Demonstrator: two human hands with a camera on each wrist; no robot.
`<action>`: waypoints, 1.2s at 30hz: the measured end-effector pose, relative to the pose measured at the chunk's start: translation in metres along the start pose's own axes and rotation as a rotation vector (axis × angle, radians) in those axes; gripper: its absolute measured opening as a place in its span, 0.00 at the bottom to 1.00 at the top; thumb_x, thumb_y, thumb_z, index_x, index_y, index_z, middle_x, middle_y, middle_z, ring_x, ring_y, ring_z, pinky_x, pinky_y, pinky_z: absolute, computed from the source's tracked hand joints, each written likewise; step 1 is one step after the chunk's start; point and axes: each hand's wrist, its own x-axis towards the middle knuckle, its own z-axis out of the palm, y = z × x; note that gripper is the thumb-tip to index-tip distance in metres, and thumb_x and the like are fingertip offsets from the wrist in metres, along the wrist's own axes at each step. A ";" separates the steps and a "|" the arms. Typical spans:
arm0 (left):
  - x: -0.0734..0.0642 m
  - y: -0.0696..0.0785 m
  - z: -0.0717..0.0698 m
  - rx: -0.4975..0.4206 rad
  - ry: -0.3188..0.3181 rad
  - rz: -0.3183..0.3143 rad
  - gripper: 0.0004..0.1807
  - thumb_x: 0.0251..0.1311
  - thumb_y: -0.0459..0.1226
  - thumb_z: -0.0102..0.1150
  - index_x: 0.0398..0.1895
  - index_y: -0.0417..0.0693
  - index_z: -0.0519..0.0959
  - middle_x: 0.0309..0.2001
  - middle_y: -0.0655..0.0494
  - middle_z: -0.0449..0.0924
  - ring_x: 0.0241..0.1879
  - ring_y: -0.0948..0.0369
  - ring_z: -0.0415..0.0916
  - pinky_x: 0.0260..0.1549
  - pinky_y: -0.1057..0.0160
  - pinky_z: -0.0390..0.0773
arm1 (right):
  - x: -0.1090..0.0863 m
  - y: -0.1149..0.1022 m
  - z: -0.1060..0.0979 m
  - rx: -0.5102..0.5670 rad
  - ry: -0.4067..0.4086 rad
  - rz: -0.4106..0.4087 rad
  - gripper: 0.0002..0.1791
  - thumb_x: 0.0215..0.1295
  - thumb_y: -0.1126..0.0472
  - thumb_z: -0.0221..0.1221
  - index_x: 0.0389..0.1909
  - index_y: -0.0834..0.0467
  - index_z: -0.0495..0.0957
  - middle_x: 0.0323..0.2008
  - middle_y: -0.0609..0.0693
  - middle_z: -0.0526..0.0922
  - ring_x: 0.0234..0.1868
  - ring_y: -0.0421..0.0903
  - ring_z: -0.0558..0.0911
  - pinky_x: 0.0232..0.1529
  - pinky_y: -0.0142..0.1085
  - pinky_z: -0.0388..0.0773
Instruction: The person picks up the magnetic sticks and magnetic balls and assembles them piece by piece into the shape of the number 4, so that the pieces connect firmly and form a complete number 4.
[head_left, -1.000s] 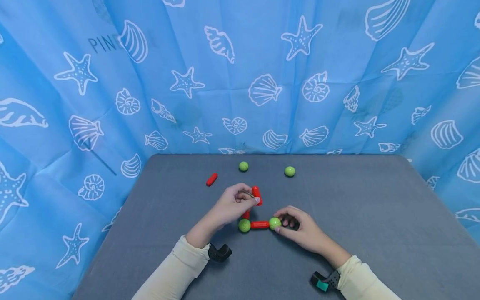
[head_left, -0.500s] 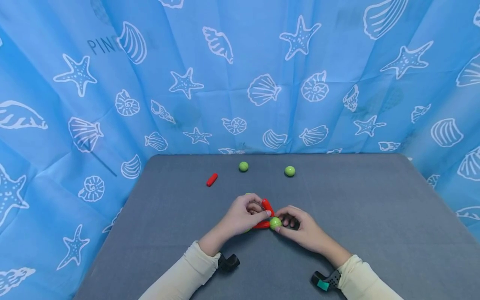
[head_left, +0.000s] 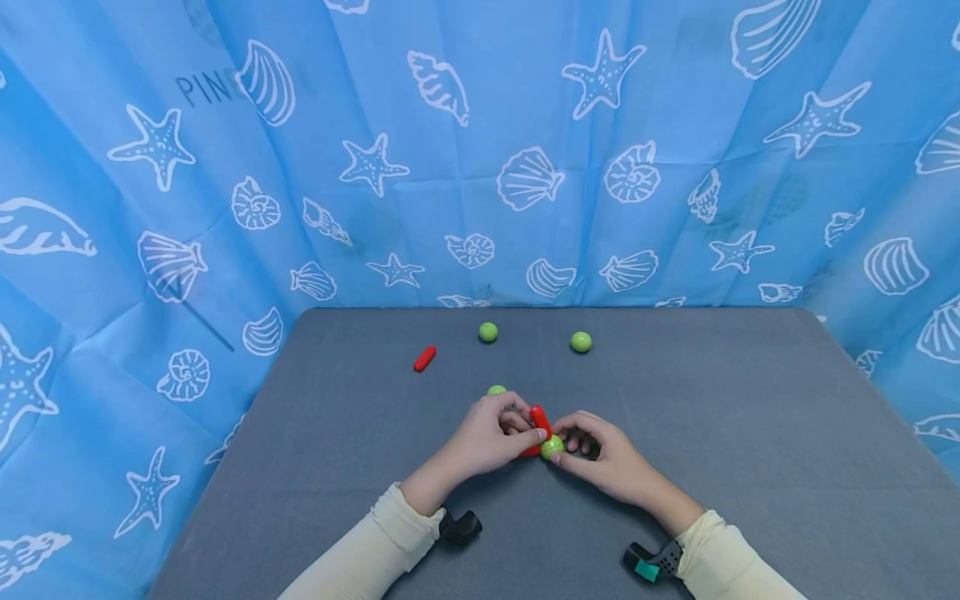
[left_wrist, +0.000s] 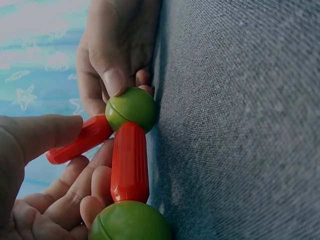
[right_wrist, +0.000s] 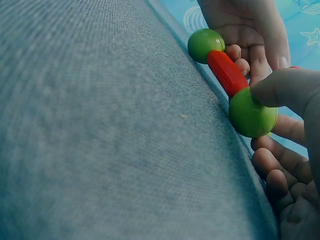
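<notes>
My left hand [head_left: 487, 437] pinches a red ridged rod [head_left: 539, 417] between thumb and fingers. One end of that rod meets a green ball [head_left: 552, 447], which my right hand [head_left: 611, 458] grips at its side. A second red rod [left_wrist: 130, 165] runs from this ball to another green ball [left_wrist: 131, 222], seen in the left wrist view and mostly behind my left hand in the head view. Just past my left knuckles, a further green ball [head_left: 497, 389] peeks out; what joins it is hidden.
Farther back on the grey table [head_left: 712, 400] lie a loose red rod [head_left: 424, 359] and two loose green balls, one left [head_left: 487, 332] and one right [head_left: 581, 342]. A blue shell-patterned curtain [head_left: 480, 167] hangs behind the table's far edge.
My left hand has moved right and nearer with its red rod, bringing the rod's end to the green ball in my right hand. The right hand has stayed in place.
</notes>
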 end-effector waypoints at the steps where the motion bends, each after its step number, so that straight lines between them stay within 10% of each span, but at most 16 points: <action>1: 0.000 0.000 0.000 0.005 -0.003 0.000 0.09 0.67 0.39 0.71 0.46 0.49 0.83 0.36 0.59 0.89 0.31 0.67 0.80 0.31 0.69 0.79 | 0.000 0.000 0.000 -0.001 0.001 0.001 0.13 0.70 0.60 0.70 0.52 0.50 0.84 0.40 0.48 0.82 0.38 0.46 0.80 0.39 0.34 0.77; 18: 0.001 0.000 -0.003 0.017 -0.015 -0.006 0.07 0.69 0.40 0.69 0.42 0.45 0.85 0.39 0.55 0.86 0.35 0.65 0.80 0.35 0.68 0.81 | 0.000 0.000 0.000 -0.016 -0.002 -0.005 0.12 0.70 0.59 0.70 0.52 0.50 0.84 0.41 0.47 0.83 0.39 0.44 0.80 0.40 0.34 0.78; 30: -0.008 0.008 -0.066 0.219 -0.136 -0.060 0.13 0.63 0.43 0.76 0.41 0.46 0.83 0.34 0.56 0.84 0.32 0.59 0.80 0.32 0.62 0.81 | 0.002 -0.002 -0.001 -0.019 -0.015 0.017 0.12 0.70 0.58 0.70 0.52 0.50 0.84 0.40 0.47 0.82 0.39 0.46 0.80 0.40 0.34 0.78; 36: -0.010 0.006 -0.072 0.303 -0.252 -0.167 0.21 0.53 0.46 0.83 0.40 0.46 0.82 0.36 0.55 0.83 0.34 0.59 0.79 0.34 0.60 0.79 | 0.001 -0.003 -0.001 -0.030 -0.012 0.028 0.12 0.70 0.58 0.70 0.52 0.50 0.84 0.41 0.47 0.83 0.39 0.44 0.80 0.40 0.34 0.78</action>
